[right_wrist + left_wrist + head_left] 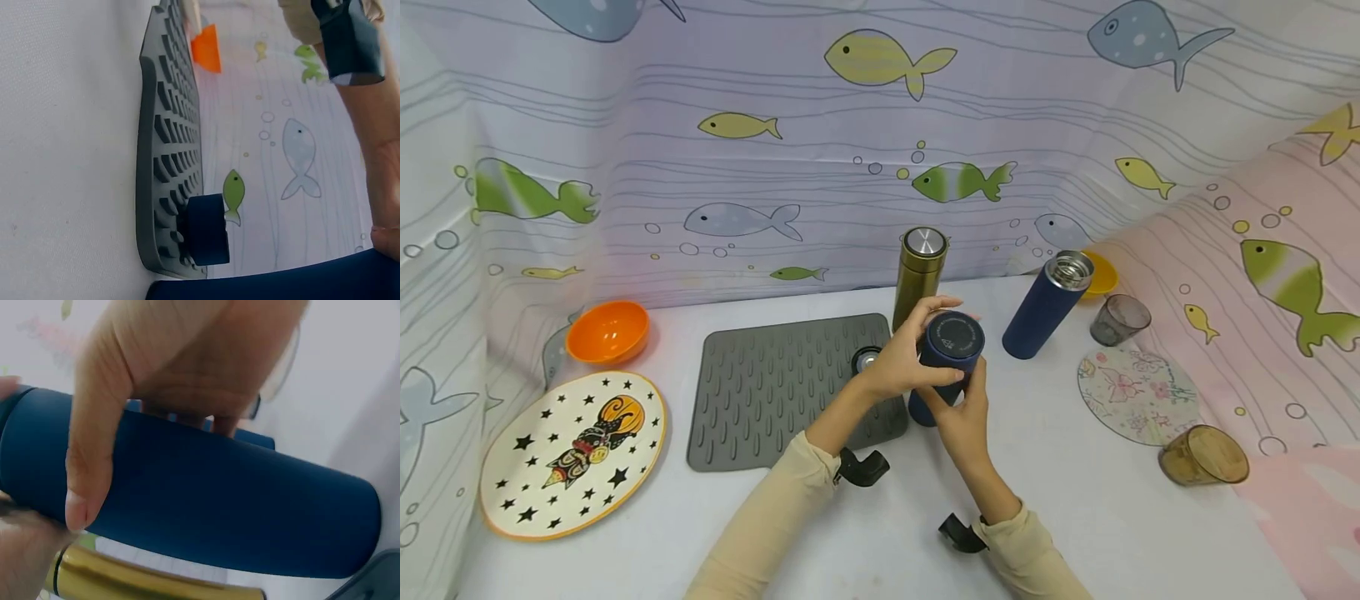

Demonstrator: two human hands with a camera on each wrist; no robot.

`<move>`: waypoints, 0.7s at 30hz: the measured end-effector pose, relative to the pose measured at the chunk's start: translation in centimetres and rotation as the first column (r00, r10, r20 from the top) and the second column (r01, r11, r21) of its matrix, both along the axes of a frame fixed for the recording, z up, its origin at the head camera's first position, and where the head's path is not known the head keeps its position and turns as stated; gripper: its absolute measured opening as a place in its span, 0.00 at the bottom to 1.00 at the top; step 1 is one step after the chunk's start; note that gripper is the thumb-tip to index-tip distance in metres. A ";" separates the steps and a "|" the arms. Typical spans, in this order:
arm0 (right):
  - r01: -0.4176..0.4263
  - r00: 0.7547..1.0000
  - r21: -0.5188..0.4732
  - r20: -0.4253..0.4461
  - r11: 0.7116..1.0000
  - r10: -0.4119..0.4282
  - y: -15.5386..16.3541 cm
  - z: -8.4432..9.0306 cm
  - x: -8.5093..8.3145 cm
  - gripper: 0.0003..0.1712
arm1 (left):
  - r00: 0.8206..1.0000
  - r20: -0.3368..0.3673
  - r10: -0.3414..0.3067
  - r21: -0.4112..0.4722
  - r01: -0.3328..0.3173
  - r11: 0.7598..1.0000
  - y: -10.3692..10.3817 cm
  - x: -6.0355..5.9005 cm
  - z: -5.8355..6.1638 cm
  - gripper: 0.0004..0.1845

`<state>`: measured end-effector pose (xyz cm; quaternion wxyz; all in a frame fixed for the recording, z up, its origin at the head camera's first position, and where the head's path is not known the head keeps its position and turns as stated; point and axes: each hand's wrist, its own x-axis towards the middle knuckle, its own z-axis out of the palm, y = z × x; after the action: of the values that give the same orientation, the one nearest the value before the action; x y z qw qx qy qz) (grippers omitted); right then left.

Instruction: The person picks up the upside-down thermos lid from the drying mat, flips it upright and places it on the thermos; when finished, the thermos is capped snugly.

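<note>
A dark blue thermos bottle (250, 500) stands upright on the white table by the grey mat's right edge, its black-centred lid (955, 335) on top. My left hand (897, 362) curls round the lid from the left. Lower down, my right hand (962, 421) grips the body, its thumb (90, 462) across the front in the left wrist view. A second blue thermos (1036, 310) stands uncapped to the right, its steel mouth showing. Behind my left hand is a gold thermos (916, 287) with its lid on. A loose blue lid (208, 230) lies on the mat.
The grey ridged mat (760, 392) lies left of the bottle. Farther left are an orange bowl (607, 333) and a starred plate (576, 454). On the right are a yellow bowl (1101, 275), a grey glass (1120, 320), a patterned round mat (1138, 396) and an amber glass (1204, 456).
</note>
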<state>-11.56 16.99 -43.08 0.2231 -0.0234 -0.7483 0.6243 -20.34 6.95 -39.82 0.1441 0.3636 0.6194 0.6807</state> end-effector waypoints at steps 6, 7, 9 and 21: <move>0.008 1.000 0.001 -0.004 1.000 -0.008 -0.2 0.0 0.1 0.39 | 0.999 -0.030 0.030 -0.085 -0.033 0.996 -0.1 0.1 0.1 0.42; 0.012 1.000 0.003 -0.009 1.000 -0.012 -0.3 -0.1 0.2 0.39 | 1.000 -0.025 0.002 -0.057 -0.004 0.998 -0.1 0.0 0.0 0.41; 0.016 1.000 0.000 -0.018 1.000 -0.016 -0.4 -0.2 0.3 0.40 | 0.999 -0.011 -0.046 -0.019 0.045 0.999 -0.2 0.0 0.0 0.43; 0.037 0.998 -0.009 -0.050 0.999 -0.037 -0.6 -0.5 0.4 0.39 | 0.995 -0.102 0.022 -0.059 -0.028 0.998 -0.4 0.6 -0.1 0.48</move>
<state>-11.21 16.34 -43.58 0.2531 -0.0225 -0.7393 0.6236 -19.78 6.59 -39.93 0.1148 0.3854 0.6507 0.6441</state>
